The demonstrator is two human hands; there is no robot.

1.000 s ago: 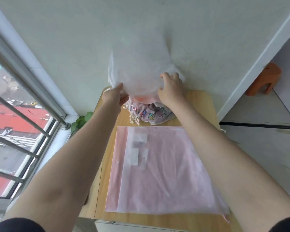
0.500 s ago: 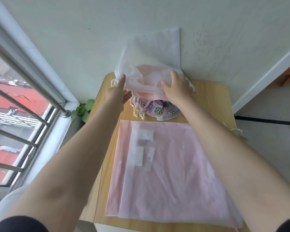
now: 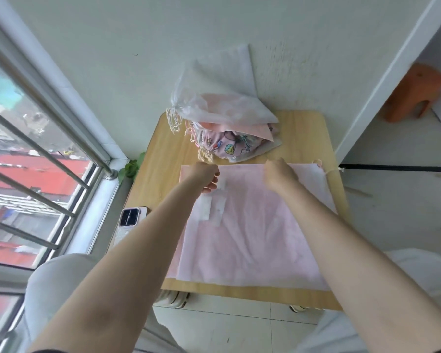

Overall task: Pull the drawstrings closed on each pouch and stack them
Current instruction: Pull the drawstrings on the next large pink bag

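Head view: my left hand and right hand sit mid-frame at the top edge of the flat pink pouch. Fingers on both are curled onto that edge, gripping it. The pouch covers the centre of the wooden table. Stack of pouches is upper centre, against the wall. Phone is at the table's left edge.
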